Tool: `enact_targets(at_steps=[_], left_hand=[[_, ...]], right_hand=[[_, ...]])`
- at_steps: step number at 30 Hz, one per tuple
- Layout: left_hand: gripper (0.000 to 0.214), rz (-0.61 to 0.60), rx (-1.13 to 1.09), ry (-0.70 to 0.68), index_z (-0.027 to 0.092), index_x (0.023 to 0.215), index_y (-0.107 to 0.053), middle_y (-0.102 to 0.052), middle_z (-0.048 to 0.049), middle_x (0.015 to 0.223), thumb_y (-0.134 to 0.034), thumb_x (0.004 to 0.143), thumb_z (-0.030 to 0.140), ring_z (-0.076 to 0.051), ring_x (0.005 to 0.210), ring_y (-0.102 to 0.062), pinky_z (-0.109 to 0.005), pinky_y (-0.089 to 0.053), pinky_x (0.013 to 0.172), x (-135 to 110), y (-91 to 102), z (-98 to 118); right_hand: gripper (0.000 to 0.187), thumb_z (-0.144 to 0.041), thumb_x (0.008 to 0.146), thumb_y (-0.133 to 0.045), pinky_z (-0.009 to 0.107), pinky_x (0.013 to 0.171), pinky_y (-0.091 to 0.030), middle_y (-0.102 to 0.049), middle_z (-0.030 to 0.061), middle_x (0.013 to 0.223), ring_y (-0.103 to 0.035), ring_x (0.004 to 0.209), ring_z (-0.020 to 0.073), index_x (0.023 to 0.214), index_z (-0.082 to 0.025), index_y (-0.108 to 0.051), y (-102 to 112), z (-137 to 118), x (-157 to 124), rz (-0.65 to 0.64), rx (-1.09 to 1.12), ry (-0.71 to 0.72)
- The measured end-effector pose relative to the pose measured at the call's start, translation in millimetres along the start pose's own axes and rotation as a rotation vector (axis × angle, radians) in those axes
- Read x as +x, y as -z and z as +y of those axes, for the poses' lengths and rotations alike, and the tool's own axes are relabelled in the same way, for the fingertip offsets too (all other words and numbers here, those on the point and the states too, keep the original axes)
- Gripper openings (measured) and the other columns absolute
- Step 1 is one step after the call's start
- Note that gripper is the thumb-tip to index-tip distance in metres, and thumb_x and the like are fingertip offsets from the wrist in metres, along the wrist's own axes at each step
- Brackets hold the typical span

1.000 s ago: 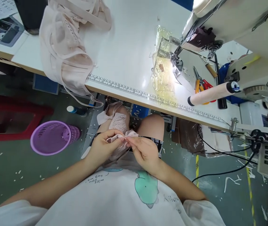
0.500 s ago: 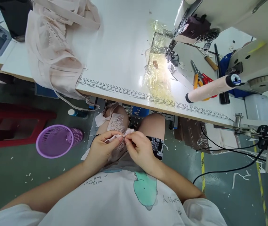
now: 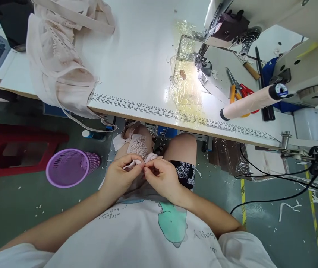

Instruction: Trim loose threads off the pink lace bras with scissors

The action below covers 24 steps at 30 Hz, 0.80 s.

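A pale pink lace garment (image 3: pixel 137 146) lies over my lap, partly hidden by my hands. My left hand (image 3: pixel 122 175) pinches an edge of its fabric between thumb and fingers. Close beside it, my right hand (image 3: pixel 163 176) is closed in a pinch on the same garment, the fingertips of both hands almost touching. What exactly sits between the fingertips is too small to make out. The sewing machine (image 3: pixel 226 26) stands on the table in front, its lamp lit over the needle area.
More pale pink garments (image 3: pixel 60 70) hang over the table edge (image 3: pixel 147 116) at left. A thread cone (image 3: pixel 254 101), red-and-orange-handled cutters (image 3: pixel 238 91) and a yellow taped patch (image 3: pixel 188 85) are at right. A purple basket (image 3: pixel 69 182) and red stool (image 3: pixel 21 163) stand on the floor.
My fingertips have shifted slightly on the fabric and drawn closer together. Both hands keep their pinch. The view has moved a little.
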<state>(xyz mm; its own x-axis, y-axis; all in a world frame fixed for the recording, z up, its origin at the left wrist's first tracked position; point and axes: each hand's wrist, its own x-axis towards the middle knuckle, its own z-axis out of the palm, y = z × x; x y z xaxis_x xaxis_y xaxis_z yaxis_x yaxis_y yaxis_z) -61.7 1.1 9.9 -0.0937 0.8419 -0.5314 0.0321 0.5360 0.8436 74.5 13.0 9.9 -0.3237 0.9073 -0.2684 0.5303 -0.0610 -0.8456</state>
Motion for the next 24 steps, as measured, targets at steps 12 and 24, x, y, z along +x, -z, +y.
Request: enact_targets(at_steps=[12, 24], left_hand=[[0.014, -0.091, 0.162, 0.09, 0.018, 0.067, -0.062, -0.062, 0.0, 0.065, -0.058, 0.064, 0.031, -0.014, 0.059, -0.053, -0.021, -0.041, 0.054, -3, 2.8, 5], [0.014, -0.168, 0.15, 0.082, 0.017, 0.069, -0.06, -0.058, 0.001, 0.064, -0.056, 0.065, 0.03, -0.011, 0.056, -0.048, -0.019, -0.039, 0.052, -2, 1.2, -1]], right_hand=[[0.028, -0.016, 0.078, -0.05, 0.021, 0.058, -0.044, -0.061, 0.0039, 0.093, -0.053, 0.061, 0.0076, 0.106, -0.016, -0.055, 49, -2, 32, -0.546, 0.016, -0.076], [0.004, -0.015, 0.076, -0.05, 0.021, 0.062, -0.038, -0.048, 0.0009, 0.077, -0.047, 0.068, 0.0093, 0.077, -0.015, -0.054, 56, -15, 32, -0.582, -0.22, 0.115]])
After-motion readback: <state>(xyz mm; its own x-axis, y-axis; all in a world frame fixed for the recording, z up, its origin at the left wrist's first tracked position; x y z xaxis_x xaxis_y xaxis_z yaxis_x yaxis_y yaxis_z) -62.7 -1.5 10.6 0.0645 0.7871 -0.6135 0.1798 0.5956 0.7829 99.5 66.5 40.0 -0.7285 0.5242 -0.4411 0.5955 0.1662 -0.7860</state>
